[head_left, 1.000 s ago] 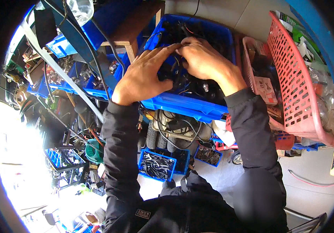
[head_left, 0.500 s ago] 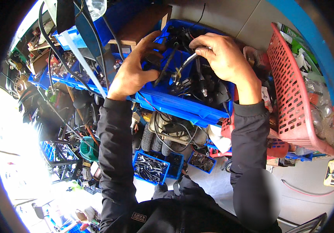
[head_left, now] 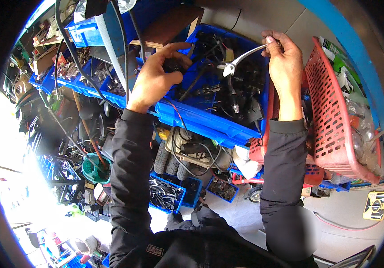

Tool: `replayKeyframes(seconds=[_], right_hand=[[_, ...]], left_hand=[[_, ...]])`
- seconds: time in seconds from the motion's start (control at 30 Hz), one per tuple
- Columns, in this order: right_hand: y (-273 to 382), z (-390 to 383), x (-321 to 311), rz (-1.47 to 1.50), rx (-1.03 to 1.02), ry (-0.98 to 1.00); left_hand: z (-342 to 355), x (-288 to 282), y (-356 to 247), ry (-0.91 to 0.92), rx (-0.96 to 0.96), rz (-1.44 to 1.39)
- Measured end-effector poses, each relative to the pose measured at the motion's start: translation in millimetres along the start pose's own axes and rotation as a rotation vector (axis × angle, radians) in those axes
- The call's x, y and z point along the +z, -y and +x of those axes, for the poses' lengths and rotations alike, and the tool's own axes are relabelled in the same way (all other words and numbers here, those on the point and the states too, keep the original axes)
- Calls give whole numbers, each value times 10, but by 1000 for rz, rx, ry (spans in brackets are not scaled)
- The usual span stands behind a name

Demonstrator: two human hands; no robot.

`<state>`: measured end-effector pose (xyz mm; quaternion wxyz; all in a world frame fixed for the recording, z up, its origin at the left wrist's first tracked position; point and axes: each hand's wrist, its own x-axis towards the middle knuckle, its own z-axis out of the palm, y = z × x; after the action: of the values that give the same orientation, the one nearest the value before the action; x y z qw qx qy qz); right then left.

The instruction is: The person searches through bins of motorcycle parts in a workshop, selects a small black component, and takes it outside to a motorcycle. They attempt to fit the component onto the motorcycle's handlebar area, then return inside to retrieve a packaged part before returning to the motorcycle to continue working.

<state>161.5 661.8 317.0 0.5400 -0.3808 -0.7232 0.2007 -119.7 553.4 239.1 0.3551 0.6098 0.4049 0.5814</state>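
Between the thumb and fingers of my right hand (head_left: 285,60) is the tip of a curved silver brake lever (head_left: 245,56). Its thicker pivot end points left, above the blue parts bin (head_left: 192,117). Several black parts and cables (head_left: 250,82) lie jumbled inside that bin. At the bin's left side, my left hand (head_left: 156,80) has its fingers curled round a black part (head_left: 172,65), whose kind I cannot make out.
A red perforated basket (head_left: 330,111) with packaged goods stands on the right. Small blue bins (head_left: 111,96) line the left, near hanging black cables (head_left: 84,69). Below are a bin of silver levers (head_left: 165,194), tyres (head_left: 161,158) and a green bucket (head_left: 97,169).
My right hand has moved right with the brake lever, which now shows fully above the bin's contents. My left hand stays near the bin's left side, its fingers still curled.
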Motion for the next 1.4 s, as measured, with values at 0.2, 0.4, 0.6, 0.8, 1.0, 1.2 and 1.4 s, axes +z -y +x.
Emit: replayKeyframes(seconds=[0.2, 0.4, 0.6, 0.8, 1.0, 1.2, 1.4], right_hand=[[-80, 16, 40, 151, 88, -28], [-10, -43, 347, 292, 139, 84], [-122, 56, 145, 500, 306, 463], [-243, 44, -76, -350, 333, 148], [-239, -129, -201, -955, 376, 389], [-297, -168, 8, -814, 314, 335], [-119, -34, -97, -469, 635, 305]], left_hand=[[3, 7, 37, 21, 41, 152], [13, 132, 7, -16, 50, 173], [-28, 344, -121, -10, 259, 721], [-43, 374, -143, 111, 155, 896], [23, 284, -99, -57, 103, 667], [18, 291, -52, -98, 142, 651], [8, 298, -34, -139, 140, 654]])
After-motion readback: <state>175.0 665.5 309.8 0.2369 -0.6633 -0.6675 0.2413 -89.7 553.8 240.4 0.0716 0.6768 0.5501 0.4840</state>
